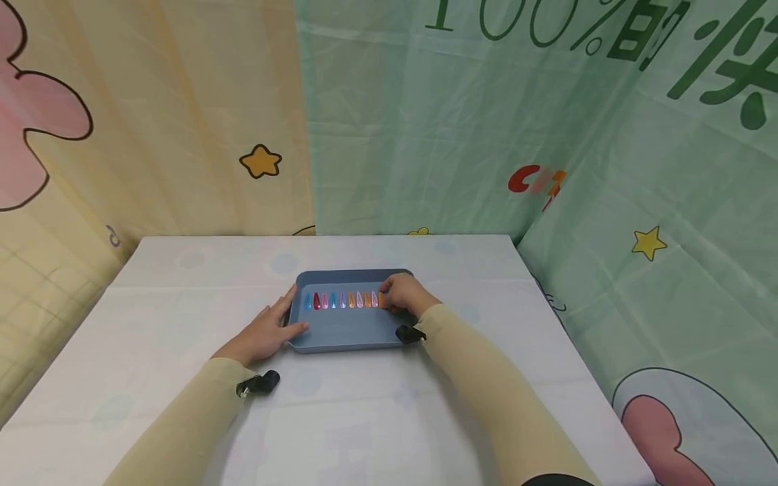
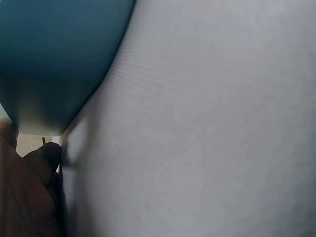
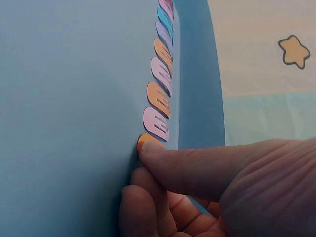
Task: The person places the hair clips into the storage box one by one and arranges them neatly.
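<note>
A shallow blue-grey tray (image 1: 346, 334) lies on the table, with a row of colourful snap hair clips (image 1: 342, 300) across it. My left hand (image 1: 261, 334) rests at the tray's left side, fingers stretched along the edge and thumb reaching over the rim; the left wrist view shows its fingers (image 2: 42, 163) close beside the tray wall. At the row's right end, my right hand (image 1: 406, 295) pinches an orange hair clip (image 3: 143, 141) between thumb and curled fingers. Its neighbour is a pale pink clip (image 3: 154, 123). Most of the orange clip hides under the thumb.
A white cloth with faint dots covers the table (image 1: 340, 418). Behind and beside it hang printed curtains (image 1: 413, 135) in yellow and green. Small black devices (image 1: 261, 383) sit at both wrists, over beige sleeves.
</note>
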{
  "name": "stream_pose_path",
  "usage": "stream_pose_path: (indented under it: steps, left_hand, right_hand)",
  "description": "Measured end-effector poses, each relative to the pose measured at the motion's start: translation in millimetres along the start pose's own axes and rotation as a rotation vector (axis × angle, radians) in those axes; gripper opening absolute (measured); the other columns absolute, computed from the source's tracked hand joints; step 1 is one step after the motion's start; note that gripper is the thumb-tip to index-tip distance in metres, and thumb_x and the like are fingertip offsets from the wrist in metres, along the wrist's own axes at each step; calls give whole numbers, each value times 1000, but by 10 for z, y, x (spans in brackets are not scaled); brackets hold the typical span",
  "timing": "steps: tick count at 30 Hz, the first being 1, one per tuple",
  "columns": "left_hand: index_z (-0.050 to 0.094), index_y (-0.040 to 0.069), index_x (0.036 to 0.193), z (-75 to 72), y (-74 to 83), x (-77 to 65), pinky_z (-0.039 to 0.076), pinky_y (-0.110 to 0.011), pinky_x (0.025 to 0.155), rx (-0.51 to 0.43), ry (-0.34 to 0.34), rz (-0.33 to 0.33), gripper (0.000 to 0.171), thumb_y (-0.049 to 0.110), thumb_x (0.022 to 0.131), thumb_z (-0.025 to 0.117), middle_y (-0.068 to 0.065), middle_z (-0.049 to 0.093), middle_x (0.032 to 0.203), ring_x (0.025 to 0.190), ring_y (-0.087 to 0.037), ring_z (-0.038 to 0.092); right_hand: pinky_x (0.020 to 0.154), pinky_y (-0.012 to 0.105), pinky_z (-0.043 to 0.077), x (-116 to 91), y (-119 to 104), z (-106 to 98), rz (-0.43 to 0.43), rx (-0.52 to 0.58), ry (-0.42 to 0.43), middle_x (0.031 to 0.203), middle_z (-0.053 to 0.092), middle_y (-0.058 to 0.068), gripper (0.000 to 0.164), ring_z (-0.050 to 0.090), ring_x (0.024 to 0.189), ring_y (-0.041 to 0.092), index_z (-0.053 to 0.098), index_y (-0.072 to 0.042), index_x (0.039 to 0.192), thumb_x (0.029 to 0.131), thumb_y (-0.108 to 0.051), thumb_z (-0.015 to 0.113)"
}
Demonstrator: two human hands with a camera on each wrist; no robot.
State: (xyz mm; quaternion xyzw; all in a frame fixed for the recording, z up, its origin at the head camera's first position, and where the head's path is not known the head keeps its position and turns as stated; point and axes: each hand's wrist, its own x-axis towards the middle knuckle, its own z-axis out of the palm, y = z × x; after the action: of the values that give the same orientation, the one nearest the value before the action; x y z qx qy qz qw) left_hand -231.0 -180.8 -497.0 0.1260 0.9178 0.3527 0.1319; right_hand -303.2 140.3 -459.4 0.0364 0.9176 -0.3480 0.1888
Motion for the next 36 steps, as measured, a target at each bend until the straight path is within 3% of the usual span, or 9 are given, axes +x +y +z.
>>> stream_pose_path:
  steps: [14,28,36]
  left_hand:
    - [-3,25,171,3,25,-15,-6,-62,131,-11,-7,-4,99,58,102,61,-21,5,177,164,-45,1]
    - [-2,27,171,12,33,-7,-3,-66,130,2,-2,-7,99,60,102,60,-19,5,177,162,-49,-1]
    - [-3,27,171,1,4,0,-5,-64,131,-3,-4,-5,100,60,102,61,-20,5,177,163,-47,0]
  right_hand:
    - [58,23,51,3,31,-4,-10,-1,4,122,72,15,37,63,69,15,75,-6,126,90,2,76]
    - [58,23,51,-10,33,-63,3,36,4,106,72,11,35,62,66,13,76,-7,122,89,2,76]
    - [62,26,53,-94,-12,-214,-44,116,5,103,72,9,39,63,67,14,74,-10,127,89,-2,77]
